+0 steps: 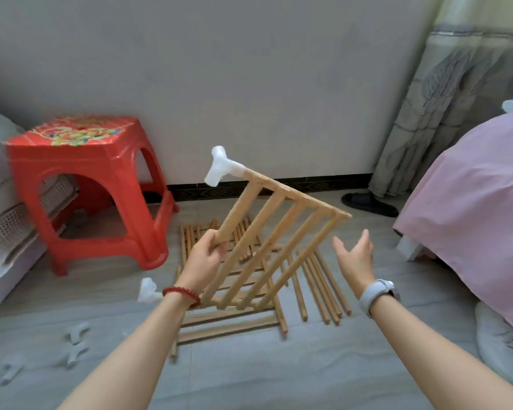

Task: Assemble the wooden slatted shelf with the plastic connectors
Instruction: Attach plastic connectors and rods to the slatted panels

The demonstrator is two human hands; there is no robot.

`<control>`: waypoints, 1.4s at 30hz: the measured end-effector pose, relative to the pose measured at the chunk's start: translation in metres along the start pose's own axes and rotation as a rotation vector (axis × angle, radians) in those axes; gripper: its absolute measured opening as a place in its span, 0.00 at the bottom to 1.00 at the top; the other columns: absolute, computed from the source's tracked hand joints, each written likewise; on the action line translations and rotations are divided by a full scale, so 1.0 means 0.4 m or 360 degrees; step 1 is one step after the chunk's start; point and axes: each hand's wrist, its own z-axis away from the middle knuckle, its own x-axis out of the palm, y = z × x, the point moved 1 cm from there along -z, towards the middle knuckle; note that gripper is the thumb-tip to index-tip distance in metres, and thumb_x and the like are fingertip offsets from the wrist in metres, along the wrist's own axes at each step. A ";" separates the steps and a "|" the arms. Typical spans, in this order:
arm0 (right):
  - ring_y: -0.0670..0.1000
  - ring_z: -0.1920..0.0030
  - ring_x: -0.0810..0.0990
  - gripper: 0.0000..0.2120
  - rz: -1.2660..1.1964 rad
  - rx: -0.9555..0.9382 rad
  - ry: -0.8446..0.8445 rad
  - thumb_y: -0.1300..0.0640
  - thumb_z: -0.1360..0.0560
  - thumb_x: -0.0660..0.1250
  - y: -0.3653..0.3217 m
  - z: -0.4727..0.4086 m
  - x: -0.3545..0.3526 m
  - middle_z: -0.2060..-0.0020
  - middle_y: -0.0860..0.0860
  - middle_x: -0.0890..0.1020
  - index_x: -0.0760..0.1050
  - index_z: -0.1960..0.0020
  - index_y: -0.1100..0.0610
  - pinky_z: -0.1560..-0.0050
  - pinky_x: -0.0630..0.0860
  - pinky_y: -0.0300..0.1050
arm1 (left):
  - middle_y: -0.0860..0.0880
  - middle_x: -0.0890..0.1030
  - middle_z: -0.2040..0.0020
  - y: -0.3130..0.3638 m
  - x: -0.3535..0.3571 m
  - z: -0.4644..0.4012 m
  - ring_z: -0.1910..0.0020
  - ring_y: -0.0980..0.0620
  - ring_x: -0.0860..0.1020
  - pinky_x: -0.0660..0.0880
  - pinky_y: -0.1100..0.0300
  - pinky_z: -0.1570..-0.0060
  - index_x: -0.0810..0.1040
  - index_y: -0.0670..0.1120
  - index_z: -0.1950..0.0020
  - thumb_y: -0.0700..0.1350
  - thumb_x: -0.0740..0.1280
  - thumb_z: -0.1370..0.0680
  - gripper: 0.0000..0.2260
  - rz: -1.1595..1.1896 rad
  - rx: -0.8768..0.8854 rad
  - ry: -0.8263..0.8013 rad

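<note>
- Far left, I see a white unit (0,232) with mesh-fronted drawers, cut off by the frame edge.
- Loose white connectors (76,344) lie scattered on the grey floor (279,374) at lower left; their shapes are blurred.
- A red stool (83,184) with a printed top stands against the wall, left of centre.
- One more white connector (148,290) lies on the floor just beside my left wrist, which wears a red bead bracelet (182,295).
- My left hand (203,261) grips the outermost slat of a panel (274,241), fingers curled round the wood near its middle.
- The panel is pale wood: five parallel slats joined by a rail at the top and another at the bottom. It is held in the air, tilted, above the floor parts at centre.
- A white T-shaped connector (221,168) is fitted on the upper-left end of the top rail; the right end of that rail is bare.
- Below the panel, further slatted panels (228,321) lie flat on the floor.
- Just right of them lie loose rods (323,288), roughly parallel.
- My right hand (355,258), a pale watch (378,292) on its wrist, is near the panel's right edge, fingers relaxed and spread, holding nothing.
- A dark slipper (367,204) lies by the wall, under the curtain (456,99).
- Far right, a pink cover (471,208) drapes a bed.
</note>
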 end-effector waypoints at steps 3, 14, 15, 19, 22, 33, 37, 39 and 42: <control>0.55 0.27 0.59 0.38 -0.0316 0.0065 -0.0358 0.53 0.22 0.63 -0.061 -0.004 0.002 0.25 0.55 0.58 0.41 0.23 0.55 0.30 0.58 0.52 | 0.46 0.71 0.63 0.035 -0.029 0.009 0.64 0.52 0.70 0.70 0.57 0.58 0.71 0.41 0.52 0.41 0.61 0.20 0.04 0.0314 -0.0062 -0.0002; 0.49 0.69 0.70 0.07 0.0184 -0.0765 -0.0445 0.58 0.20 0.58 -0.205 0.072 0.114 0.68 0.49 0.72 0.66 0.57 0.54 0.65 0.68 0.44 | 0.45 0.71 0.31 -0.015 -0.151 0.053 0.34 0.47 0.70 0.68 0.57 0.41 0.67 0.42 0.29 0.52 0.53 0.17 0.21 -0.0632 -0.0701 -0.0361; 0.49 0.69 0.70 0.06 0.0378 -0.0875 -0.0481 0.58 0.20 0.57 -0.208 0.086 0.134 0.68 0.49 0.72 0.66 0.56 0.55 0.66 0.67 0.44 | 0.46 0.71 0.32 -0.036 -0.185 0.070 0.37 0.48 0.72 0.71 0.57 0.46 0.67 0.44 0.29 0.54 0.53 0.18 0.21 -0.0848 -0.0791 -0.0554; 0.58 0.59 0.76 0.05 0.1038 -0.1166 -0.0582 0.56 0.20 0.56 -0.180 0.149 0.222 0.58 0.52 0.78 0.69 0.50 0.56 0.59 0.71 0.49 | 0.50 0.76 0.40 -0.132 -0.289 0.169 0.47 0.53 0.74 0.70 0.64 0.59 0.71 0.48 0.34 0.55 0.54 0.19 0.18 -0.1020 -0.1045 -0.0871; 0.58 0.60 0.77 0.08 0.1211 -0.1342 -0.0510 0.54 0.19 0.55 -0.129 0.188 0.307 0.56 0.51 0.78 0.70 0.48 0.56 0.64 0.65 0.46 | 0.46 0.77 0.39 -0.250 -0.346 0.248 0.43 0.49 0.75 0.70 0.60 0.47 0.74 0.44 0.38 0.49 0.55 0.18 0.15 -0.0951 -0.1065 -0.0639; 0.54 0.80 0.70 0.15 0.1383 -0.1910 -0.0424 0.68 0.46 0.77 -0.107 0.205 0.703 0.78 0.51 0.71 0.77 0.63 0.57 0.76 0.55 0.37 | 0.44 0.65 0.31 -0.633 -0.325 0.249 0.33 0.45 0.67 0.67 0.55 0.37 0.63 0.47 0.27 0.44 0.56 0.19 0.19 -0.1162 -0.1047 -0.0380; 0.54 0.78 0.70 0.09 0.1375 -0.2147 -0.0316 0.68 0.40 0.66 -0.042 0.158 0.811 0.77 0.51 0.72 0.78 0.63 0.56 0.72 0.55 0.39 | 0.46 0.57 0.26 -0.791 -0.271 0.197 0.30 0.44 0.60 0.67 0.52 0.37 0.58 0.51 0.26 0.43 0.56 0.20 0.22 -0.1580 -0.0986 -0.0611; 0.54 0.77 0.70 0.12 0.1363 -0.2168 -0.0317 0.65 0.37 0.57 -0.007 0.142 0.834 0.76 0.51 0.71 0.78 0.63 0.55 0.71 0.55 0.40 | 0.47 0.57 0.26 -0.853 -0.252 0.186 0.31 0.44 0.60 0.66 0.52 0.39 0.61 0.50 0.28 0.41 0.57 0.21 0.21 -0.1870 -0.0956 -0.0674; 0.55 0.76 0.70 0.10 0.1472 -0.2120 -0.0378 0.66 0.41 0.63 0.040 0.127 0.845 0.76 0.51 0.71 0.77 0.64 0.54 0.71 0.53 0.40 | 0.46 0.67 0.32 -0.909 -0.217 0.185 0.35 0.46 0.66 0.65 0.55 0.42 0.66 0.49 0.33 0.40 0.58 0.22 0.17 -0.2123 -0.0891 -0.0647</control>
